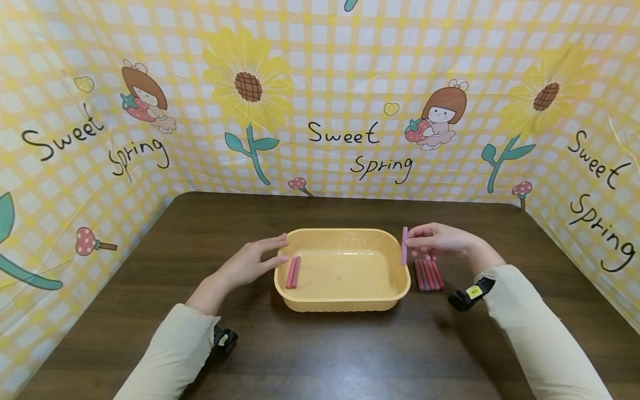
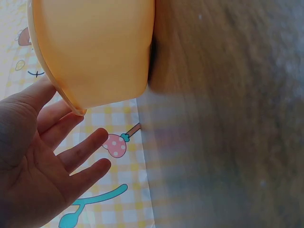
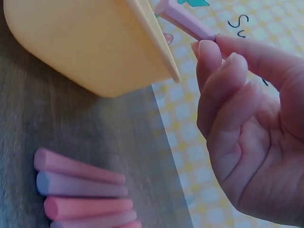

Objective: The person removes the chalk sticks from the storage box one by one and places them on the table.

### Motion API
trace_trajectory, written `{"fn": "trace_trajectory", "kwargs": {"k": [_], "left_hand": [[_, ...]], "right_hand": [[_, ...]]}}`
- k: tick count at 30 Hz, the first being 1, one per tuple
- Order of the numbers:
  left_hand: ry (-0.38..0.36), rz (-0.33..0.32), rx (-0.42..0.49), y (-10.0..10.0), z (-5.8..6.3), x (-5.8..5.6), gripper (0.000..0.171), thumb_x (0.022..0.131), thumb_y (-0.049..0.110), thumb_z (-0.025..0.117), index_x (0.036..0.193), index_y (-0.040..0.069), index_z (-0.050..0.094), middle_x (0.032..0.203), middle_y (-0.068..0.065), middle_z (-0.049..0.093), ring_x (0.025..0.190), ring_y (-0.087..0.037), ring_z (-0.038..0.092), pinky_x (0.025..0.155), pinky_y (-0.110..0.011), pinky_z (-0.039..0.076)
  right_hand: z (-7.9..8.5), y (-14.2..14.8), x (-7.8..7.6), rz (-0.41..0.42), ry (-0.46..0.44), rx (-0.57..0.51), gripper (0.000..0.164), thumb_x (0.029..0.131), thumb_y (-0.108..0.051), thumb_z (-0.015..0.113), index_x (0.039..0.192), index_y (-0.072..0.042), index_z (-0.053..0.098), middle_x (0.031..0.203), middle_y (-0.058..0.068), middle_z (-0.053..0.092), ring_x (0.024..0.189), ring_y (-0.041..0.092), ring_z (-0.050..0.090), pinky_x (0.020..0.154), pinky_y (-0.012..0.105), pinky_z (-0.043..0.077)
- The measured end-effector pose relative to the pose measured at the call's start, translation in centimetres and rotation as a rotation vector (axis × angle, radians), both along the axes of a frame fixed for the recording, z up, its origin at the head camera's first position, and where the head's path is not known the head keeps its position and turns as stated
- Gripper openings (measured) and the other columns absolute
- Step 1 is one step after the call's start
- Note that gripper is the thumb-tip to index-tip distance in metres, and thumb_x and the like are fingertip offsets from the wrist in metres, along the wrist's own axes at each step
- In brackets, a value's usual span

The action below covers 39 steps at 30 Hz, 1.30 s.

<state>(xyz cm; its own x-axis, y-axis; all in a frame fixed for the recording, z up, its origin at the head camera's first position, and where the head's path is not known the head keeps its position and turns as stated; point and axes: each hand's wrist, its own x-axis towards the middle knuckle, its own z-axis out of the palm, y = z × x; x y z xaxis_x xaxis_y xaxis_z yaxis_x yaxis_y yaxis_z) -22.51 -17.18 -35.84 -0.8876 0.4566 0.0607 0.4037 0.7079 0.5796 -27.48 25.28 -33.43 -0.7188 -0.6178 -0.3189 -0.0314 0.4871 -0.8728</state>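
A yellow plastic basin (image 1: 342,304) stands on the table, with two pink chalk sticks (image 1: 293,272) lying inside at its left end. My left hand (image 1: 252,260) touches the basin's left rim with its thumb and fingertips spread; in the left wrist view its other fingers (image 2: 85,149) stretch out loosely below the rim. Just beyond the right rim, my right hand (image 1: 440,239) pinches a lilac chalk stick (image 1: 404,245) between thumb and fingertips. The stick's free end points towards the basin in the right wrist view. Below this hand, several pink and mauve chalk sticks (image 3: 88,184) lie side by side.
The dark wooden table (image 1: 320,350) extends around the basin. A yellow-checked cloth (image 1: 345,100) with printed sunflowers and lettering hangs behind the table and along both sides. Black straps with small devices (image 1: 472,293) sit at the cuffs of the pale sleeves.
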Motion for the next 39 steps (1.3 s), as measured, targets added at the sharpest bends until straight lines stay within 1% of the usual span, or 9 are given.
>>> {"fn": "trace_trajectory", "kwargs": {"k": [4,10,15,18,22,25,31,35,39], "left_hand": [[-0.004,0.001,0.003,0.0,0.0,0.0,0.053,0.094,0.034,0.055,0.138,0.005,0.046,0.149,-0.012,0.036,0.138,-0.033,0.033,0.112,-0.052,0.030],[-0.001,0.001,0.004,0.0,-0.1,0.0,0.054,0.094,0.035,0.055,0.138,0.005,0.046,0.149,-0.011,0.037,0.138,-0.032,0.033,0.112,-0.051,0.030],[-0.002,-0.001,0.010,-0.1,-0.1,0.0,0.054,0.093,0.034,0.055,0.138,0.005,0.046,0.149,-0.012,0.037,0.138,-0.032,0.033,0.112,-0.051,0.030],[-0.001,0.001,0.011,-0.1,-0.1,0.0,0.054,0.093,0.035,0.055,0.138,0.005,0.046,0.149,-0.012,0.037,0.138,-0.033,0.033,0.112,-0.052,0.030],[0.001,-0.001,0.015,-0.1,-0.1,0.0,0.054,0.093,0.035,0.055,0.138,0.005,0.046,0.149,-0.012,0.036,0.138,-0.033,0.033,0.112,-0.052,0.030],[0.001,-0.003,0.017,-0.1,-0.1,0.0,0.054,0.093,0.035,0.055,0.138,0.005,0.046,0.149,-0.012,0.036,0.138,-0.032,0.033,0.112,-0.052,0.030],[-0.008,0.005,0.014,-0.1,-0.1,0.0,0.054,0.094,0.035,0.055,0.138,0.006,0.046,0.149,-0.011,0.036,0.138,-0.032,0.033,0.112,-0.052,0.030],[-0.008,0.007,0.013,-0.1,-0.2,0.0,0.054,0.094,0.035,0.055,0.138,0.006,0.046,0.149,-0.011,0.036,0.138,-0.032,0.033,0.112,-0.052,0.030],[-0.004,0.006,0.011,-0.1,-0.2,-0.1,0.054,0.094,0.035,0.055,0.138,0.006,0.046,0.149,-0.011,0.036,0.138,-0.032,0.033,0.112,-0.052,0.030]], "right_hand": [[-0.4,0.9,0.2,-0.013,-0.004,-0.023,0.015,0.098,-0.022,0.049,0.093,-0.009,0.056,0.067,-0.008,0.055,0.055,0.004,0.050,0.049,0.017,0.041],[-0.8,2.3,0.8,-0.071,-0.026,-0.026,0.015,0.098,-0.024,0.048,0.094,-0.011,0.054,0.067,-0.008,0.050,0.058,0.003,0.047,0.053,0.017,0.042],[-1.0,3.5,1.3,-0.086,-0.023,-0.022,0.014,0.098,-0.024,0.047,0.096,-0.012,0.055,0.069,-0.007,0.052,0.060,0.004,0.049,0.054,0.018,0.043],[-1.3,4.1,1.4,-0.088,-0.022,-0.021,0.015,0.099,-0.024,0.047,0.097,-0.012,0.055,0.074,-0.005,0.057,0.062,0.004,0.049,0.055,0.019,0.044],[-1.8,5.1,1.7,-0.100,-0.016,-0.002,0.017,0.099,-0.025,0.045,0.098,-0.010,0.055,0.078,-0.005,0.059,0.063,0.004,0.050,0.055,0.019,0.045],[-2.1,5.7,1.8,-0.107,-0.014,0.011,0.018,0.100,-0.025,0.044,0.098,-0.011,0.054,0.078,-0.006,0.058,0.063,0.004,0.050,0.055,0.019,0.046],[-2.6,6.9,1.9,-0.131,-0.039,0.037,0.018,0.100,-0.026,0.044,0.099,-0.011,0.053,0.081,-0.006,0.058,0.065,0.004,0.051,0.057,0.018,0.045],[-2.7,7.6,1.8,-0.131,-0.045,0.059,0.018,0.099,-0.024,0.045,0.103,-0.009,0.052,0.084,-0.004,0.059,0.065,0.004,0.052,0.057,0.018,0.046],[-2.9,8.0,1.6,-0.120,-0.046,0.090,0.018,0.098,-0.025,0.046,0.102,-0.008,0.052,0.085,-0.002,0.060,0.065,0.005,0.052,0.057,0.019,0.047]]}}
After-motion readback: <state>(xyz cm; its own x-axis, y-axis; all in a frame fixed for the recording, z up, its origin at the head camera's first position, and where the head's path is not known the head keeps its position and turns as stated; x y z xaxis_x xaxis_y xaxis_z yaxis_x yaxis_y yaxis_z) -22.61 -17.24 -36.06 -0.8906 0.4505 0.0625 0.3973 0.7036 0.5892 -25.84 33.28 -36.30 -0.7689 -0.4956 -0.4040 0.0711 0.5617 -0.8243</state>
